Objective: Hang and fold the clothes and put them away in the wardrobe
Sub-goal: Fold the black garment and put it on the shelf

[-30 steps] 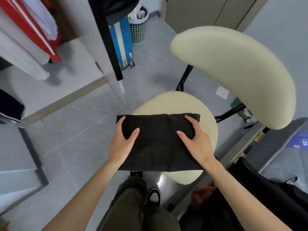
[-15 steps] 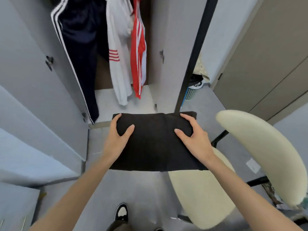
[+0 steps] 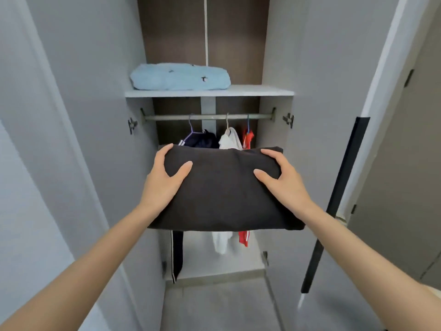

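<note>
A folded black garment [image 3: 222,192] is held up in front of the open wardrobe. My left hand [image 3: 164,180] grips its left end, thumb on top and fingers curled over the far edge. My right hand [image 3: 281,180] grips the right end the same way. Above it, the wardrobe shelf [image 3: 250,91] carries a folded light-blue garment [image 3: 180,77] on its left half. Under the shelf runs a hanging rail [image 3: 207,117] with a navy striped garment [image 3: 202,140], a white garment [image 3: 230,140] and a red garment [image 3: 248,138] on hangers, their middles hidden behind the black garment.
Both wardrobe doors stand open, the left door [image 3: 78,115] and the right door [image 3: 329,115] flanking me. A black vertical handle strip [image 3: 338,187] runs along the right door's edge. The wardrobe floor [image 3: 214,266] and grey floor tiles [image 3: 214,306] lie below.
I have turned from the chair to face the wardrobe, and the black garment has been lifted from the seat to about rail height. Both hands keep the same hold.
</note>
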Tool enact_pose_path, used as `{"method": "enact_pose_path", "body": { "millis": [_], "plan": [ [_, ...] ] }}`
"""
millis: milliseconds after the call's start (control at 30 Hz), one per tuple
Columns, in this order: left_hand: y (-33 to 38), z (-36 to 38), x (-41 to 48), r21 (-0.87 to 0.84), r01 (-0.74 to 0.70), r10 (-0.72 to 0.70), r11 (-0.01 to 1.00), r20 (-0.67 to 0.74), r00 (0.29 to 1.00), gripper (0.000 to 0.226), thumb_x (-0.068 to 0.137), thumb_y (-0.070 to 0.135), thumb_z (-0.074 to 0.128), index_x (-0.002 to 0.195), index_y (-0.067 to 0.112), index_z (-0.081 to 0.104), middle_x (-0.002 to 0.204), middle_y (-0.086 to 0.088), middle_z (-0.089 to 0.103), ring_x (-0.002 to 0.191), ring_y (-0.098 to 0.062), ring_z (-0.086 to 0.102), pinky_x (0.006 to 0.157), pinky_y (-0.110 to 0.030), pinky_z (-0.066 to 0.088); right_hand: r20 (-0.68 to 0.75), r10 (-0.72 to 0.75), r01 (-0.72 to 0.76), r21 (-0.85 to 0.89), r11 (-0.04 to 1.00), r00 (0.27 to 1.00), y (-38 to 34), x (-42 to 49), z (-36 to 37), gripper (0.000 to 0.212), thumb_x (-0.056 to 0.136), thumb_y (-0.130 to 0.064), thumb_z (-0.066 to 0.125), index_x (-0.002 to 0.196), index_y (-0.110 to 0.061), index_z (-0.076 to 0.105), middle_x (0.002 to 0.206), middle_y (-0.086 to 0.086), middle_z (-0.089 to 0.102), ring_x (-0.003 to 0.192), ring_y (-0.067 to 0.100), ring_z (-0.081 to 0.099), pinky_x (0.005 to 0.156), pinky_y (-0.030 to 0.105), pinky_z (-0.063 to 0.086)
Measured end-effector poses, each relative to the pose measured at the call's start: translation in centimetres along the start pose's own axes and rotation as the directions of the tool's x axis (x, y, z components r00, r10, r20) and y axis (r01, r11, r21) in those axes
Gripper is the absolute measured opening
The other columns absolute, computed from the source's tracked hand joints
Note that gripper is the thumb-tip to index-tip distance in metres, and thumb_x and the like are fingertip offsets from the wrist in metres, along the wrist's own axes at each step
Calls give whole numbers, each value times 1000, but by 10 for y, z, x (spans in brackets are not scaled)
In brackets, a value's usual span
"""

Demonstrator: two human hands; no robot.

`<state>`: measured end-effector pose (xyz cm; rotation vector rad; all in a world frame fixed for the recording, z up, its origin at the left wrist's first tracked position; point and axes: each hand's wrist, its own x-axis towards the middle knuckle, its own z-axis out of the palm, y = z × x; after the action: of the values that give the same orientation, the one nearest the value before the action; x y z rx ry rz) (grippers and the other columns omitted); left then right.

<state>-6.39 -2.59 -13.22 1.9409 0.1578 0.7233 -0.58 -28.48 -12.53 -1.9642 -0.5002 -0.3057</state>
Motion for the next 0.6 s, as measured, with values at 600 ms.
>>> {"method": "enact_pose_path", "body": {
  "millis": [600],
  "plan": [
    [73, 38, 275, -48, -282, 283, 958, 4, 959, 58, 88, 43, 63, 139, 31, 37, 118, 18, 48, 107, -5, 48, 91, -22, 37, -267, -123, 103, -88, 991, 956, -46, 252, -26, 44, 88, -29, 66, 129, -35, 52, 118, -17, 56, 113, 10, 52, 98, 28, 43]
  ]
}}
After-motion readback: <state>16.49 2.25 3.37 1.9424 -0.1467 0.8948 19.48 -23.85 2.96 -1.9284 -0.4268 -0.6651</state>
